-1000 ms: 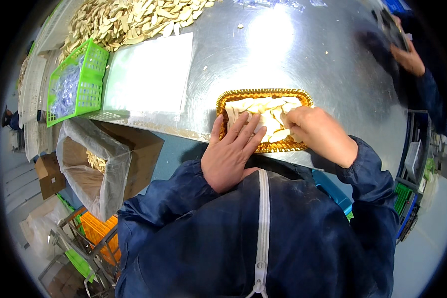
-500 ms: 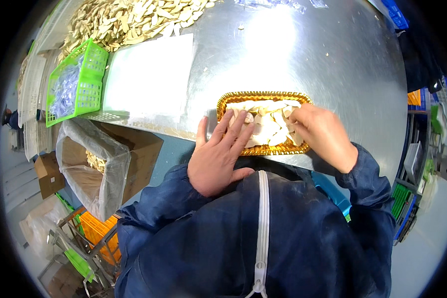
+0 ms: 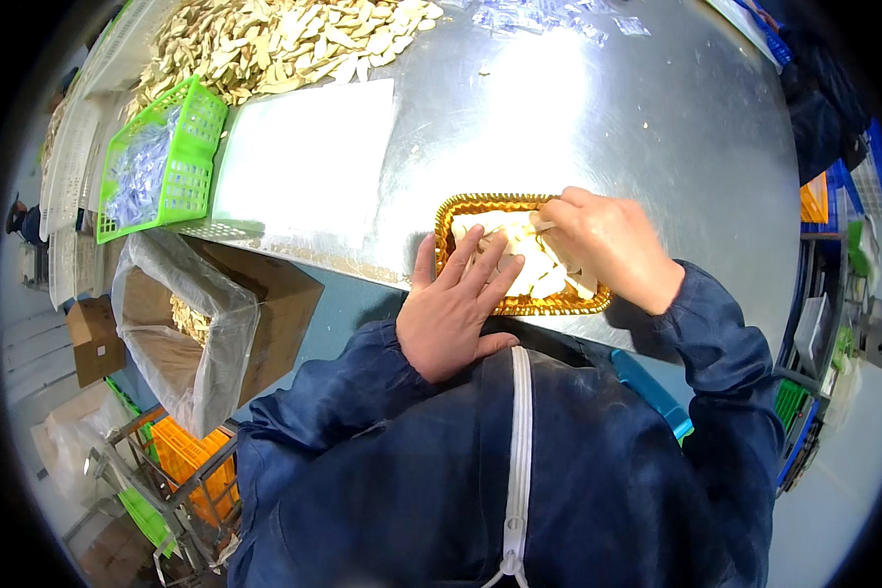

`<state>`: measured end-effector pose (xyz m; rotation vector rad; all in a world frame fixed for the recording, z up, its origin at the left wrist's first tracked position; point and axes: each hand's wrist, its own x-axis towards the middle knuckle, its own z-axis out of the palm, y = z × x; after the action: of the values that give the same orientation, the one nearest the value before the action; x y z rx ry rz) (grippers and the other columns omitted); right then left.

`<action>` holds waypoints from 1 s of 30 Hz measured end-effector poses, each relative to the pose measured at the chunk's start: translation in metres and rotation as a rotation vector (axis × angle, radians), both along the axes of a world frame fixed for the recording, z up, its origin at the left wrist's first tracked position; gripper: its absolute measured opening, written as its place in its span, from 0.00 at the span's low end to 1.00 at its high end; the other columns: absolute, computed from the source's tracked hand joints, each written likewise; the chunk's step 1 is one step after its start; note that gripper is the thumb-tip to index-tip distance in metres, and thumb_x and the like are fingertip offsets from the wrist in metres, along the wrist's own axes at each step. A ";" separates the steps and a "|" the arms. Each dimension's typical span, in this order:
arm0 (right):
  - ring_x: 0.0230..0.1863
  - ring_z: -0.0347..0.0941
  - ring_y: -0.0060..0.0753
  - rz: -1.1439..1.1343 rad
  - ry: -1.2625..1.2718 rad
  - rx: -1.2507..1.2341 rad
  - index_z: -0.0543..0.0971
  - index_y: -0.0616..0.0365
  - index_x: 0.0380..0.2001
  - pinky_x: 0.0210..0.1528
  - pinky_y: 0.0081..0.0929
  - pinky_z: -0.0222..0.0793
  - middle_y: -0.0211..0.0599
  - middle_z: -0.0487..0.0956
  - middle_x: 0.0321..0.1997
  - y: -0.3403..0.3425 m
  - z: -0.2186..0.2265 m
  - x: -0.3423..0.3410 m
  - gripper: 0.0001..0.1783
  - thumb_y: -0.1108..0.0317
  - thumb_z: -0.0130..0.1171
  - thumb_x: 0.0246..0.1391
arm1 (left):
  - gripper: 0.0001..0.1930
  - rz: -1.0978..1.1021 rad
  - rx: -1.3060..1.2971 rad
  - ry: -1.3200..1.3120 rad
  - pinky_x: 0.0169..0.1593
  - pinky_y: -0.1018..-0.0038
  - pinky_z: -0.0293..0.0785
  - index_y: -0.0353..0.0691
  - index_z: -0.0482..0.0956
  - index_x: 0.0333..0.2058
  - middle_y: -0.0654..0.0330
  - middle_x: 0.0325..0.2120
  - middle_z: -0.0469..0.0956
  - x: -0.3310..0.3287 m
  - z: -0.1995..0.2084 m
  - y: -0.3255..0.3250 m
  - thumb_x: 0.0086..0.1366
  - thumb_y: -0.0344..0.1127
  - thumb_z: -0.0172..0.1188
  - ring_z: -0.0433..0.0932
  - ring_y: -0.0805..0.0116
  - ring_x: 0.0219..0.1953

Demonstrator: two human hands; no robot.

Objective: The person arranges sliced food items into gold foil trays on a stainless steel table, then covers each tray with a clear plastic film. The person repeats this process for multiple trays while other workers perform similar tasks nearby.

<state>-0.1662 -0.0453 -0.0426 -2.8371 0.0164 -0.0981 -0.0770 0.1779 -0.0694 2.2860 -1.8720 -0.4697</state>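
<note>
A shiny grey metal counter [image 3: 696, 147] takes up the upper middle of the frame, and below it a dark navy jacket [image 3: 402, 480] with a white zip [image 3: 519, 441] fills the lower middle. At the left, below the counter's edge, stands a brown cardboard box [image 3: 279, 294] lined with clear plastic film [image 3: 223, 358], with some pale slices visible inside. A broad heap of pale, flat, elongated slices [image 3: 284, 44] lies at the upper left, above a flat white rectangular sheet [image 3: 309, 147] on the counter. Just left of that sheet is a bright green perforated plastic basket [image 3: 188, 186] full of small clear packets [image 3: 142, 181]. Right of the frame's centre, near the counter's lower edge, sits a shiny gold rectangular tray [image 3: 559, 310] with a ridged rim, holding a layer of pale cream slices [image 3: 551, 281]. The right hand [image 3: 617, 245] reaches over the tray's right side, its grip drawn in with fingers and thumb bent close together at the slices; whether a slice is pinched there, I cannot tell. The left hand [image 3: 451, 323] lies over the tray's lower left, its grip wide, fingers spread flat across the slices and closed around nothing. Smallest are the loose clear packets [image 3: 539, 18] scattered at the top edge.
</note>
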 end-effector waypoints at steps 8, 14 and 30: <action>0.32 0.79 0.42 0.035 0.031 0.053 0.80 0.57 0.35 0.33 0.34 0.75 0.39 0.78 0.31 0.000 -0.003 0.000 0.09 0.71 0.62 0.47 | 0.50 0.029 -0.014 0.017 0.69 0.40 0.34 0.49 0.52 0.70 0.56 0.72 0.47 0.003 0.000 0.001 0.54 0.64 0.62 0.41 0.54 0.74; 0.28 0.76 0.40 -0.191 -0.196 0.215 0.78 0.63 0.34 0.30 0.31 0.70 0.42 0.78 0.31 -0.030 0.034 -0.016 0.05 0.75 0.60 0.52 | 0.60 0.384 -0.028 -0.022 0.68 0.39 0.38 0.39 0.47 0.70 0.46 0.71 0.45 0.047 0.016 0.037 0.45 0.48 0.76 0.43 0.49 0.73; 0.27 0.75 0.45 -0.152 -0.194 0.276 0.80 0.65 0.33 0.31 0.32 0.70 0.47 0.80 0.30 -0.038 0.050 0.024 0.07 0.71 0.59 0.54 | 0.18 0.081 -0.409 -0.170 0.42 0.65 0.79 0.42 0.77 0.48 0.53 0.37 0.82 0.163 -0.006 0.088 0.57 0.24 0.60 0.82 0.54 0.38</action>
<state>-0.1417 -0.0829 0.0073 -2.5359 0.1889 -0.3738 0.0858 0.2655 -0.0754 2.1631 -1.7385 0.1167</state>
